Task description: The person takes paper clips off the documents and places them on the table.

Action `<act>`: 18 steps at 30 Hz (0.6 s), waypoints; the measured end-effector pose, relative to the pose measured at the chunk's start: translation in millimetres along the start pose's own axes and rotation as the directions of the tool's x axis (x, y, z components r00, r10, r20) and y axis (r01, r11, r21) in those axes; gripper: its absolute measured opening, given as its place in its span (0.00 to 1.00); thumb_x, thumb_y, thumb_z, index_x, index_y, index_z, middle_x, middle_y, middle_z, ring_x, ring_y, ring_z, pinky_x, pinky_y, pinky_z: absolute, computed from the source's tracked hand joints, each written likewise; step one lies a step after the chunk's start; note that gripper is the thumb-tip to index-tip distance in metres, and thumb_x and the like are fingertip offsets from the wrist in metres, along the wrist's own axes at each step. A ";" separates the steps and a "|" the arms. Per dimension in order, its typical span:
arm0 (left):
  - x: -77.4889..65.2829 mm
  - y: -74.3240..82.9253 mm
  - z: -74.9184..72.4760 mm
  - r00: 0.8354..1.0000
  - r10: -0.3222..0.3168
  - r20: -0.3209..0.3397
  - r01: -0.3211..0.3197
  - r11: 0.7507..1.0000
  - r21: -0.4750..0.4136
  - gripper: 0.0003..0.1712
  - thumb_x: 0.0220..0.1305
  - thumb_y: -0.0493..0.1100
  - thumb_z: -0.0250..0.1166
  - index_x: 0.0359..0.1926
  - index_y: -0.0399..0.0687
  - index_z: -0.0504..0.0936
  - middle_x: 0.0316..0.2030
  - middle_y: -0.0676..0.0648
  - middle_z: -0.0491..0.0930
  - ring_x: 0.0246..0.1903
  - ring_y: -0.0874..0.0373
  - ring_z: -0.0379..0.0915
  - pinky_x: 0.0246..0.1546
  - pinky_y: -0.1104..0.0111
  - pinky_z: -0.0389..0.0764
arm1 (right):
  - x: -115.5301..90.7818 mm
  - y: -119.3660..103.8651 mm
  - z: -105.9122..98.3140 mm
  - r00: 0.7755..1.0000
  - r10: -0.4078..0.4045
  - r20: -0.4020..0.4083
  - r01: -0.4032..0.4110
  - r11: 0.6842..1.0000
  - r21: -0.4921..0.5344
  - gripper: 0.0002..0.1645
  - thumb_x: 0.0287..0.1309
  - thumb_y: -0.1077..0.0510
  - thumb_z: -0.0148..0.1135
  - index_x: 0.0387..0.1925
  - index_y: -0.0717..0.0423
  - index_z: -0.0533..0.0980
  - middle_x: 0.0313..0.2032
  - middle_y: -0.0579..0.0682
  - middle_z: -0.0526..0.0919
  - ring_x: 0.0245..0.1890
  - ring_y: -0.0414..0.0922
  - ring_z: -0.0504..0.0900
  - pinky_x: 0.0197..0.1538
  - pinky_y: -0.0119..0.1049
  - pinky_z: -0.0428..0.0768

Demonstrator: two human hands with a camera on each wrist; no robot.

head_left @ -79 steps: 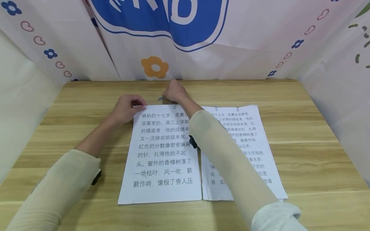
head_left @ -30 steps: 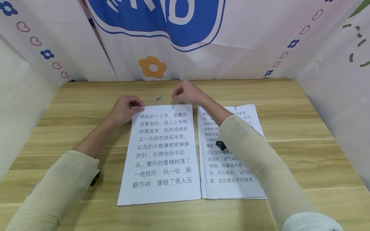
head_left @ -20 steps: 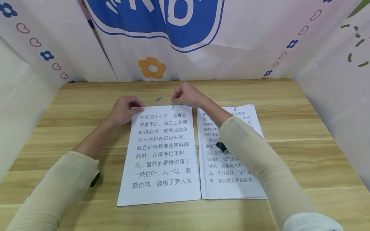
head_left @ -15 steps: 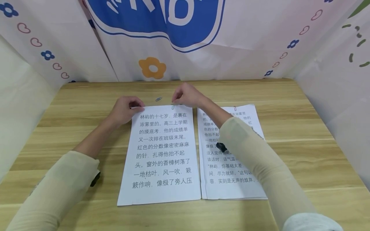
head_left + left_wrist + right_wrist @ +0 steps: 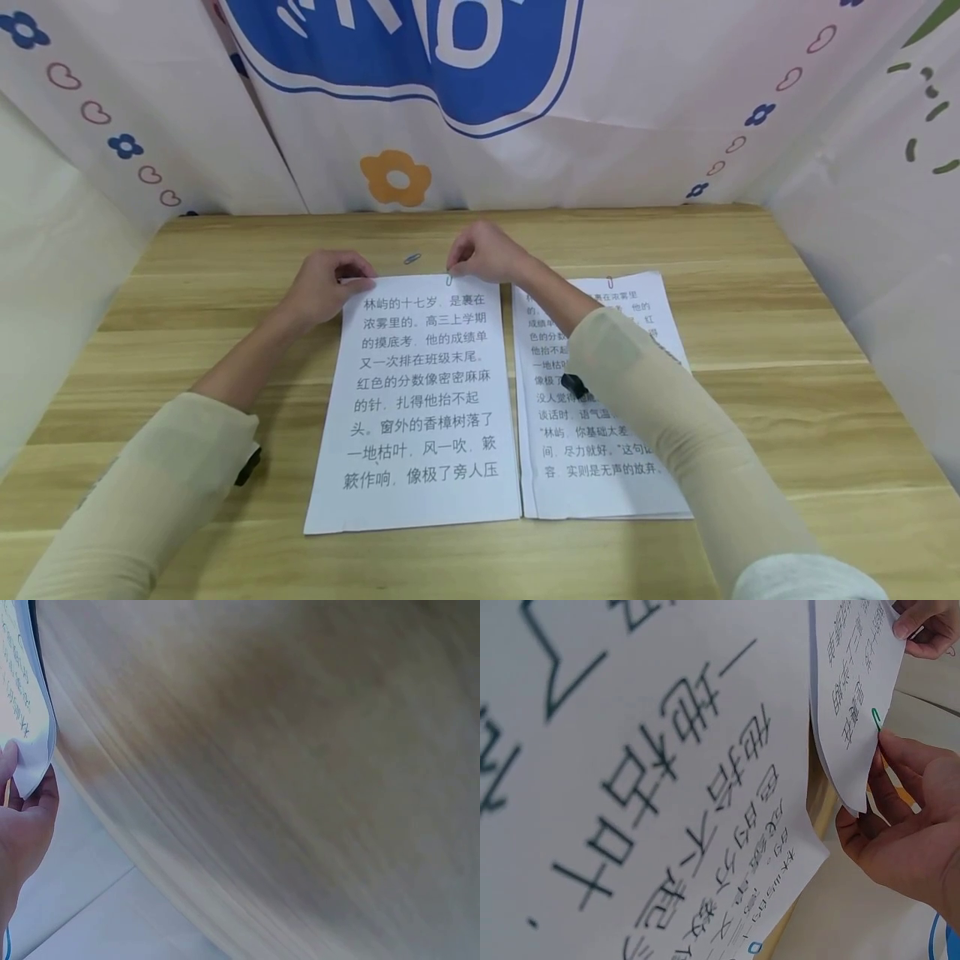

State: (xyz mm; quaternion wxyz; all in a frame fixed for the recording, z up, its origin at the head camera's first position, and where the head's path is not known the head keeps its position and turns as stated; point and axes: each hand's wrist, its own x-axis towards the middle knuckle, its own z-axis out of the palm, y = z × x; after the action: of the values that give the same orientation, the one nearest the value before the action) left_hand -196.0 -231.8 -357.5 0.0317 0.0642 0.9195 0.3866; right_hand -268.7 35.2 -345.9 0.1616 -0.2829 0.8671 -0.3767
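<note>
A stack of printed sheets [image 5: 420, 400] lies on the left side of the wooden table. My left hand [image 5: 326, 283] pinches its top left corner, thumb on top and fingers beneath, as the left wrist view also shows. At the top edge, toward the right corner, my right hand [image 5: 487, 252] pinches a green paper clip [image 5: 877, 718] between thumb and fingertip. The clip's loop shows on the front of the top sheet; its outer end is hidden by the fingers. Other right fingers reach behind the sheets' edge in the right wrist view.
A second stack of printed sheets [image 5: 600, 492] lies right beside the first, partly under my right forearm. A red paper clip [image 5: 610, 282] and a blue paper clip [image 5: 754, 947] sit on its top edge. Another blue clip [image 5: 412, 259] lies loose on the table near the back wall.
My right hand has left the spot beside the loose blue clip, moved right, and come down closer to the sheets' edge at the green clip. My left hand keeps its corner.
</note>
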 end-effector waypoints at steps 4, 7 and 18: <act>0.0 0.3 0.1 1.000 -0.004 0.002 0.004 1.000 -0.001 0.07 0.72 0.29 0.63 0.48 0.33 0.83 0.49 0.34 0.82 0.52 0.42 0.78 0.54 0.56 0.78 | 0.7 1.2 1.1 1.000 -0.003 0.003 0.003 1.000 -0.007 0.05 0.65 0.69 0.68 0.40 0.64 0.86 0.40 0.56 0.88 0.42 0.47 0.83 0.50 0.34 0.81; 0.1 0.3 0.5 1.000 -0.002 0.003 0.002 1.000 -0.004 0.07 0.72 0.29 0.63 0.48 0.33 0.83 0.49 0.34 0.82 0.51 0.43 0.78 0.52 0.58 0.78 | 0.3 1.7 1.5 1.000 -0.002 0.001 0.002 1.000 -0.014 0.04 0.65 0.69 0.68 0.40 0.64 0.86 0.39 0.56 0.88 0.41 0.47 0.82 0.50 0.34 0.81; 0.8 1.2 2.3 1.000 0.000 0.002 0.000 1.000 -0.011 0.07 0.72 0.29 0.63 0.48 0.33 0.83 0.49 0.34 0.82 0.51 0.43 0.78 0.53 0.58 0.78 | -2.0 1.5 3.2 0.999 0.045 -0.012 -0.045 0.999 0.010 0.04 0.66 0.68 0.66 0.38 0.64 0.86 0.38 0.56 0.87 0.39 0.47 0.81 0.47 0.34 0.80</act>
State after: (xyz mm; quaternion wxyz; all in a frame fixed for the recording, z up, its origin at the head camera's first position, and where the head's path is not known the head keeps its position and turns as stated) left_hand -196.4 -229.2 -358.2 0.0328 0.0645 0.9173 0.3916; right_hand -266.1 35.5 -349.0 0.1660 -0.2603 0.8723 -0.3791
